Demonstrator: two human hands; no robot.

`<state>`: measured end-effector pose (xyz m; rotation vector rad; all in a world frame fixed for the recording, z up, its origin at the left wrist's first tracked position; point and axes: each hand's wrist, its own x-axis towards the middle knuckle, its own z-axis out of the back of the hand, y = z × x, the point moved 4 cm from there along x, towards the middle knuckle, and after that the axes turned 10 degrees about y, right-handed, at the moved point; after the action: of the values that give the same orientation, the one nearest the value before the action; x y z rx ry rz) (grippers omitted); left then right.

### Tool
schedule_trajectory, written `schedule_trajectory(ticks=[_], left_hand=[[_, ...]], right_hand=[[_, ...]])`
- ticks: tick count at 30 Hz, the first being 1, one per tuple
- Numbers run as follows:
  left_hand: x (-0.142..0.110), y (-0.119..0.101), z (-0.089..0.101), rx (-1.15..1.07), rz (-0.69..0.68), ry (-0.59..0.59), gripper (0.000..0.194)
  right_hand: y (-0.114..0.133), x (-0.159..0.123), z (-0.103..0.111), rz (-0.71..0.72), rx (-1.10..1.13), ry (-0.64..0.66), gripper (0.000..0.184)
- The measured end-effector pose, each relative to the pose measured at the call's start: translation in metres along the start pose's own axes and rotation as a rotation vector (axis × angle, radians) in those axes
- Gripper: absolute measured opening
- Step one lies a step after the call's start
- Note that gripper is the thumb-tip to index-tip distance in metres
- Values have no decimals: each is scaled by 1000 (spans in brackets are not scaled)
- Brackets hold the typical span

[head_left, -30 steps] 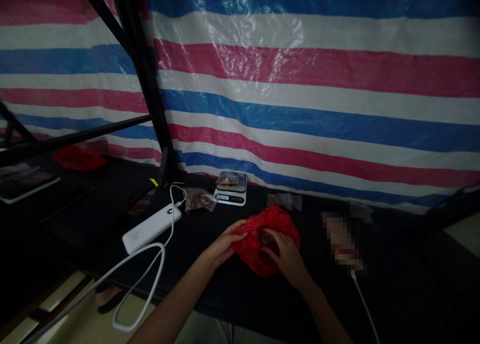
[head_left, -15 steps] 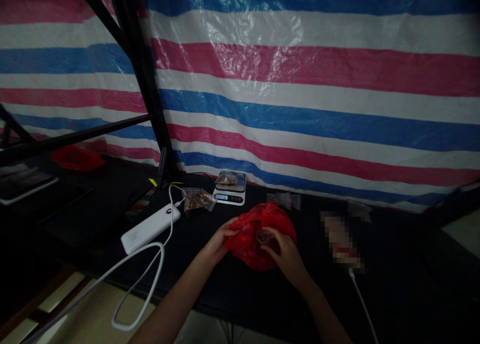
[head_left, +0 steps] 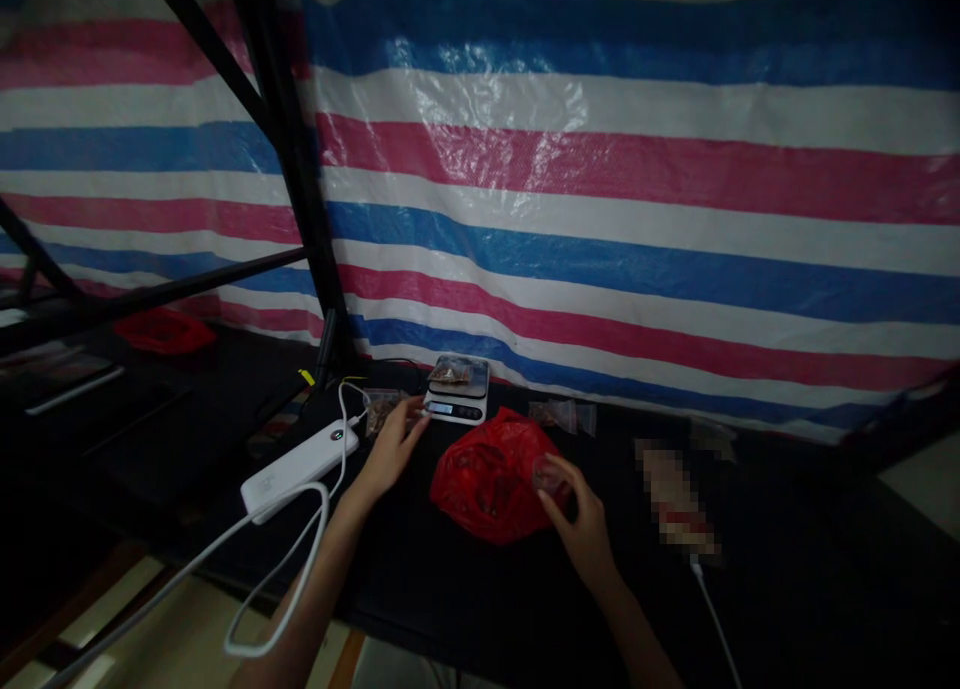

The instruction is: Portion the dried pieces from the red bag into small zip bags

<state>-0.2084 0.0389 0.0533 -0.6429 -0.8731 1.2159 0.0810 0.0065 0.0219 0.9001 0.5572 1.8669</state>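
My right hand (head_left: 581,514) pinches a small clear cup (head_left: 550,475) at the right side of a crumpled red plastic bag (head_left: 480,479). The red bag sits open on the dark table, with dim contents that I cannot make out. My left hand (head_left: 391,447) reaches over a clear zip bag of brown bits (head_left: 379,409), its thumb and forefinger apart near the left edge of a digital scale (head_left: 470,416). Whether those fingertips touch the zip bag is unclear. Another small zip bag with brown contents (head_left: 450,371) lies on the scale's plate.
More clear zip bags (head_left: 559,415) lie behind the red bag. A white power bank (head_left: 300,471) with a looping cable is at left, and a blurred-out device (head_left: 679,499) with a cable at right. A black metal frame (head_left: 300,179) stands before a striped tarp (head_left: 637,179).
My left hand has let go of the red bag and moved left and away from me toward the scale. My right hand has drawn the cup rightward, out of the bag's middle.
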Motion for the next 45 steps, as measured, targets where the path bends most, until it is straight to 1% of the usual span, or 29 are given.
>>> schedule_trajectory(ticks=[2, 4, 5, 6, 8, 9, 10, 12, 14, 16, 18, 20, 22, 24, 26, 28, 32, 36, 41, 45], left_hand=[[33, -10, 11, 188, -121, 35, 37], [70, -18, 10, 316, -232, 119, 42], [89, -19, 7, 352, -251, 171, 49], [107, -17, 1, 384, -230, 234, 57], [138, -8, -11, 411, -142, 378, 68], [150, -3, -15, 406, -115, 407, 71], [160, 3, -19, 394, -93, 432, 70], [170, 12, -24, 350, -72, 457, 61], [172, 18, -25, 289, -69, 476, 49], [168, 18, -24, 210, -87, 475, 43], [161, 12, -20, 117, -123, 452, 45], [153, 3, -19, 26, -163, 429, 49], [146, -8, -20, -182, -208, 426, 53], [140, -16, -24, -519, -239, 424, 55], [135, -19, -31, -829, -233, 412, 59], [131, -21, -38, -949, -207, 408, 62], [127, -25, -47, -967, -197, 463, 58], [128, -31, -46, -944, -211, 505, 56], [125, -33, -43, -830, -196, 505, 56], [124, -32, -43, -794, -202, 489, 57]], right_hand=[[0, 0, 2, 7, -1, -30, 37], [0, 0, 2, 5, -1, -53, 36], [-2, 1, 1, 1, 3, -67, 36], [-3, 1, 1, -4, 9, -82, 36], [-7, 2, 0, -18, 24, -116, 36], [-9, 2, 0, -28, 32, -127, 37], [-12, 2, 0, -36, 39, -131, 38], [-17, 4, 2, -43, 51, -119, 38], [-19, 10, 9, -34, 51, -88, 39], [-15, 22, 19, -18, 41, -47, 39], [-4, 41, 31, -4, 27, -1, 40], [11, 66, 42, 21, 27, 45, 41], [28, 95, 50, 58, 22, 62, 43], [42, 124, 54, 99, -9, 41, 46], [52, 148, 51, 155, -29, 34, 50], [57, 165, 47, 186, -35, 21, 52], [64, 182, 39, 238, -107, 60, 45], [75, 183, 39, 336, -324, 110, 37], [92, 183, 42, 440, -627, 185, 34], [106, 182, 37, 492, -855, 236, 31]])
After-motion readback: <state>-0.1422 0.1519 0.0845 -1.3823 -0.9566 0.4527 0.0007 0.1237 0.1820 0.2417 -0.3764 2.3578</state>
